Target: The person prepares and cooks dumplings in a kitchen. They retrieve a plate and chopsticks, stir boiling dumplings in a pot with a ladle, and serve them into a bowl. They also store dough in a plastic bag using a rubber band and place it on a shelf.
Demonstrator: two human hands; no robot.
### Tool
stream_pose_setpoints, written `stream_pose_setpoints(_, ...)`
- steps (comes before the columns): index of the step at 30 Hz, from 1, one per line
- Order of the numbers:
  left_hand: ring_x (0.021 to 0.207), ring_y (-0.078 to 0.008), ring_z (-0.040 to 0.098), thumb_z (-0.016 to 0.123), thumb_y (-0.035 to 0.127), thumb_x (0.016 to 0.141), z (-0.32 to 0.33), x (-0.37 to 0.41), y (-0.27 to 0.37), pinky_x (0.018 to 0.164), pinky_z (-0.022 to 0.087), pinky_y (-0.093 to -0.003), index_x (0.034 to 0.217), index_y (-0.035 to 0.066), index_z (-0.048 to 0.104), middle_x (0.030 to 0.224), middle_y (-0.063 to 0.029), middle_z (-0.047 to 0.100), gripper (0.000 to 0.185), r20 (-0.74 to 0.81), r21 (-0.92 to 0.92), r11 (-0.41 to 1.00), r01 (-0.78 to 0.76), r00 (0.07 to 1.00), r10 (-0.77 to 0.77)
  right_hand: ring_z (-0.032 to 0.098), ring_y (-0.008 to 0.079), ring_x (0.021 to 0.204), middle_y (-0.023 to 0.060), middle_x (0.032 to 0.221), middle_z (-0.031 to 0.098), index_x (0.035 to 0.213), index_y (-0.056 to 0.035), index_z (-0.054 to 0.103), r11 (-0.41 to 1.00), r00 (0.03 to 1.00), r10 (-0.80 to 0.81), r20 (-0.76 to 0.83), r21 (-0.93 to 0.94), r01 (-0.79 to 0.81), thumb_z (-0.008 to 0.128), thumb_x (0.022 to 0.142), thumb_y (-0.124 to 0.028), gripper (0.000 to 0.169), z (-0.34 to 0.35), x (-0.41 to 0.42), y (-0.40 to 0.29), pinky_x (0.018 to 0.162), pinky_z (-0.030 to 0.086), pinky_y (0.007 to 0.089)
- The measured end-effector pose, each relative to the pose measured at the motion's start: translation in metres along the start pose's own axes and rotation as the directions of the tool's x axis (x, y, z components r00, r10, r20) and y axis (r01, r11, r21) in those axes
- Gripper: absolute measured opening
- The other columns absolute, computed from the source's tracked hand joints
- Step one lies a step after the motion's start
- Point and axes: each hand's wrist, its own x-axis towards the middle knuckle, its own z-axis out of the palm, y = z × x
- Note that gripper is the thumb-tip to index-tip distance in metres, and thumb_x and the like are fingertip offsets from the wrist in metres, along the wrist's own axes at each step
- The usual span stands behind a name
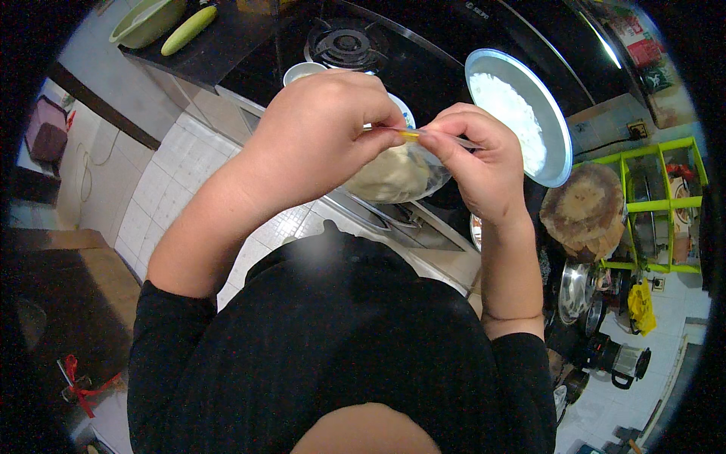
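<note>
My left hand (323, 130) and my right hand (482, 153) pinch the top edge of a clear plastic bag (439, 170) between thumbs and fingers, close together. A yellow strip shows along that edge between the fingertips. Inside the bag, which hangs below my hands, is a pale lump of dough (391, 176). Behind my right hand a metal bowl (558, 130) holds white flour (510, 113). Partly hidden behind my left hand are a small white bowl (303, 72) and a plate with a blue pattern (401, 108).
A gas burner (347, 42) is on the black cooktop ahead. A green bowl (148, 25) and a long pale green vegetable (189, 30) lie on the far-left counter. To the right stand a round wooden block (584, 204), a lime-green rack (661, 204) and a glass coffee pot (627, 363).
</note>
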Motion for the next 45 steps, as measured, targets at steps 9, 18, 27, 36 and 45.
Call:
stream_pose_setpoints(9,0.067,-0.0239,0.055,0.065,0.008,0.068,0.002,-0.002,0.006,0.061,0.042,-0.0324,0.07,0.004,0.057,0.068,-0.0071,0.057,0.009,-0.062,0.061,0.995,-0.082,0.994,0.086,0.055,0.0187,0.061,0.0079,0.067,0.057,0.068,-0.0033,0.059,0.983,0.984,-0.17,-0.054,-0.082,0.165,0.065,0.069,-0.007,0.007,0.003,-0.001,-0.002,0.056,0.043,0.0268)
stream_pose_setpoints(18,0.066,-0.0241,0.054,0.063,0.006,0.068,0.006,-0.003,0.004,0.06,0.042,-0.0326,0.07,0.004,0.058,0.069,-0.0069,0.056,0.007,-0.02,0.067,0.994,-0.087,0.996,0.088,0.053,0.0137,0.068,0.0072,0.074,0.057,0.073,0.0015,0.058,0.99,0.991,-0.13,0.007,-0.046,0.131,0.061,0.072,0.002,0.003,0.004,-0.005,-0.001,0.06,0.041,0.0225)
stream_pose_setpoints(27,0.067,-0.0237,0.054,0.065,0.008,0.067,0.002,-0.005,0.0,0.061,0.043,-0.0328,0.069,0.004,0.057,0.068,-0.0073,0.056,0.009,-0.017,0.06,0.996,-0.065,0.998,0.067,0.054,0.0133,0.067,0.007,0.075,0.058,0.073,0.001,0.06,0.986,0.994,-0.108,0.029,-0.124,0.11,0.062,0.071,0.0,0.003,0.001,-0.005,-0.005,0.06,0.042,0.022)
stream_pose_setpoints(36,0.067,-0.0209,0.054,0.066,0.009,0.069,-0.013,-0.008,-0.002,0.059,0.044,-0.0295,0.071,0.004,0.058,0.069,-0.0076,0.056,0.01,-0.044,0.069,0.997,0.028,0.999,-0.025,0.053,0.0119,0.067,0.0053,0.074,0.058,0.072,0.0006,0.061,0.975,0.988,0.156,0.006,0.161,-0.155,0.065,0.071,-0.008,0.009,-0.007,-0.005,-0.001,0.061,0.042,0.0229)
stream_pose_setpoints(45,0.065,-0.0251,0.053,0.065,0.01,0.066,-0.008,-0.007,0.001,0.058,0.042,-0.0337,0.07,0.005,0.058,0.066,-0.0081,0.055,0.01,-0.008,0.132,0.989,-0.062,0.998,0.063,0.057,0.0249,0.069,0.0086,0.071,0.058,0.074,-0.0045,0.061,0.916,0.974,-0.175,0.145,-0.338,0.215,0.063,0.068,-0.013,0.011,0.005,0.008,-0.015,0.063,0.044,0.0319)
